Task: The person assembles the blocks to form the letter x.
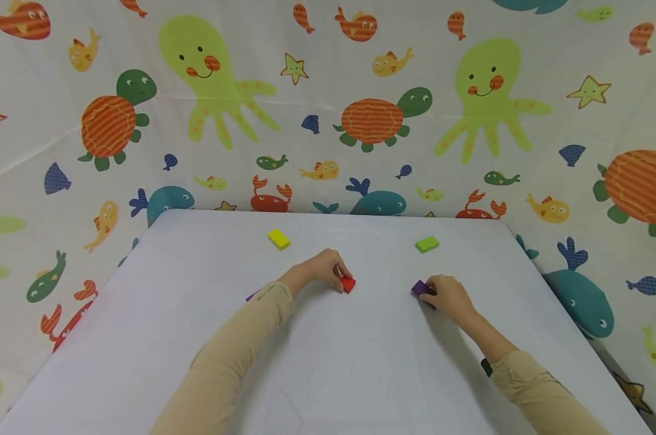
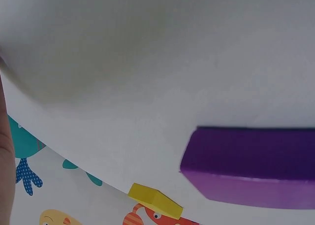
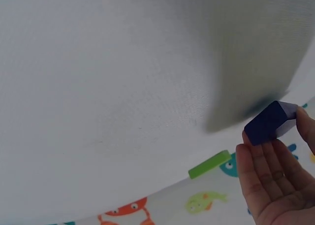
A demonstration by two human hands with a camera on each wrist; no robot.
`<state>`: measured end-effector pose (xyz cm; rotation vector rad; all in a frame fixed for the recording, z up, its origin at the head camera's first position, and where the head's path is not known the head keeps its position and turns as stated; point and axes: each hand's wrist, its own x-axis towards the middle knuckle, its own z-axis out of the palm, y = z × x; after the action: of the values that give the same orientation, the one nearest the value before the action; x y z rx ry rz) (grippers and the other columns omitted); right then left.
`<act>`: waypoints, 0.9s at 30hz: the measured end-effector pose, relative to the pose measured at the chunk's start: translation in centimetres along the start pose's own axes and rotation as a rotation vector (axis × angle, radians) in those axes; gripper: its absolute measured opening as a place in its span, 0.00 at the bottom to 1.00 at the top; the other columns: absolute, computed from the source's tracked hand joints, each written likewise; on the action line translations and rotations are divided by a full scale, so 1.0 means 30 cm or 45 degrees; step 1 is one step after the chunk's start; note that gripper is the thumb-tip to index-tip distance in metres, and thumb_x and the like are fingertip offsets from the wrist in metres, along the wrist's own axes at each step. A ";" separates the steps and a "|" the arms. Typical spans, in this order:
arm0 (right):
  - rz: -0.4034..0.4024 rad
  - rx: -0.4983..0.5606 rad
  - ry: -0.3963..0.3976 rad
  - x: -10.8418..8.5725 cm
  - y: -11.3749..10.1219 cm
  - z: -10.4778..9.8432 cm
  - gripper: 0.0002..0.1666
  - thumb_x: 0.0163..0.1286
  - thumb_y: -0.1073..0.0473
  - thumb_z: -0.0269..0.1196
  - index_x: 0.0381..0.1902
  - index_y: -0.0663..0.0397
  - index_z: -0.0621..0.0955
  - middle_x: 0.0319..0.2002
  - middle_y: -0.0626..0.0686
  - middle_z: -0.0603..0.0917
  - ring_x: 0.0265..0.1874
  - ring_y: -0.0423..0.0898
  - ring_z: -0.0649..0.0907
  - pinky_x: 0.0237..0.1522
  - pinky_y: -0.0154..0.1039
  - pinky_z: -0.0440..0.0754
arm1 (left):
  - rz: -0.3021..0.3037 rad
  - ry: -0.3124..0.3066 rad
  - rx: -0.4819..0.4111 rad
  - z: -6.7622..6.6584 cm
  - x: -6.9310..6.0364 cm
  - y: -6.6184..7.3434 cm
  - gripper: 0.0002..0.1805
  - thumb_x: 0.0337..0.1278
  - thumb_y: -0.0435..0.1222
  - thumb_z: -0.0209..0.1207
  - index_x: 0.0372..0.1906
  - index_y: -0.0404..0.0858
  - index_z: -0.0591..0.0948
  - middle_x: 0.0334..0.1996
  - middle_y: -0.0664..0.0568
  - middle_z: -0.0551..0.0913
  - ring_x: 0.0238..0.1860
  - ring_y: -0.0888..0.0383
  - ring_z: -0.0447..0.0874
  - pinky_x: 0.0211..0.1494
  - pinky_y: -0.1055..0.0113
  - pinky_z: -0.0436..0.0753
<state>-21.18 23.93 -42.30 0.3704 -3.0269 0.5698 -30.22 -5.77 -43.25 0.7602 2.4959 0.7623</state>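
In the head view my left hand (image 1: 321, 267) pinches a small red block (image 1: 348, 284) between thumb and fingers near the middle of the table. To its right, my right hand (image 1: 452, 297) grips a dark purple block (image 1: 420, 288). The right wrist view shows that block (image 3: 268, 122) held between the thumb and the fingertips, with a shadow on the white surface beside it. Another purple block (image 2: 251, 171) looms large in the left wrist view; in the head view my left forearm hides most of it. Only an edge of my left hand (image 2: 6, 180) shows there.
Toward the back of the white table (image 1: 333, 374) lie a yellow block (image 1: 279, 239), left of centre, and a green block (image 1: 427, 244), right of centre. A cloth (image 1: 317, 78) printed with sea animals hangs behind the table and continues along its sides.
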 end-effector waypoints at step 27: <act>-0.016 0.030 -0.089 0.078 -0.150 0.056 0.17 0.56 0.60 0.69 0.39 0.68 0.82 0.34 0.59 0.85 0.31 0.46 0.79 0.38 0.44 0.81 | 0.066 -0.011 0.009 -0.008 0.007 -0.008 0.19 0.40 0.34 0.73 0.44 0.42 0.87 0.40 0.49 0.81 0.37 0.61 0.80 0.41 0.75 0.78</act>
<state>-22.35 18.73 -42.08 0.4187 -3.0848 0.6051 -30.58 -5.90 -43.26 0.8321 2.4812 0.7674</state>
